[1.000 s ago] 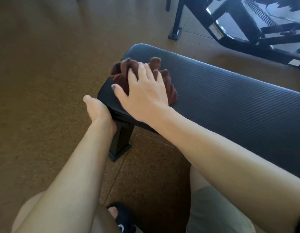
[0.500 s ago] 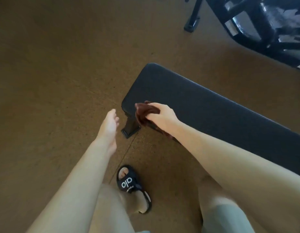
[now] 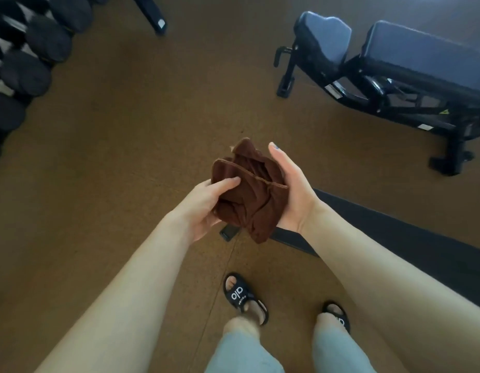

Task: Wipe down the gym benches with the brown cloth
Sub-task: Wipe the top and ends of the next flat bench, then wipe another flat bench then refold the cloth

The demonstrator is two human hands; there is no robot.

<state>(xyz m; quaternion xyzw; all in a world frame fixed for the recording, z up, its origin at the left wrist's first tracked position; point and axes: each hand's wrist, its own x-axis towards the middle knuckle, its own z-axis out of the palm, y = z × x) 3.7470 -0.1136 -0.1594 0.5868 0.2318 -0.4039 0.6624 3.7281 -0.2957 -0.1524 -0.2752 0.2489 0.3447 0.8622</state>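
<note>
While both hands are up in front of me, I have the brown cloth (image 3: 247, 189) bunched between them, lifted clear of the flat bench (image 3: 411, 238) that runs off to my lower right. My left hand (image 3: 206, 203) pinches the near side of the bundle, thumb laid across the top fold and fingers tucked beneath. My right hand (image 3: 290, 189) cups the far side, thumb standing straight up; its fingers are behind the fabric, so I cannot tell how tightly they curl.

By my reading, this is a refold before the next wipe. To do it well I would shake the wad loose, find the stitched hem that crosses the top, and fold it into a flat pad with a fresh face outward. A lumpy ball only touches the padding at a few high spots, whereas a flat pad under an open palm covers a wide strip.

Across the brown floor (image 3: 125, 157) stands the adjustable bench (image 3: 422, 52), its seat and back pads separate. I would carry the cloth there folded, not dangling.
</note>
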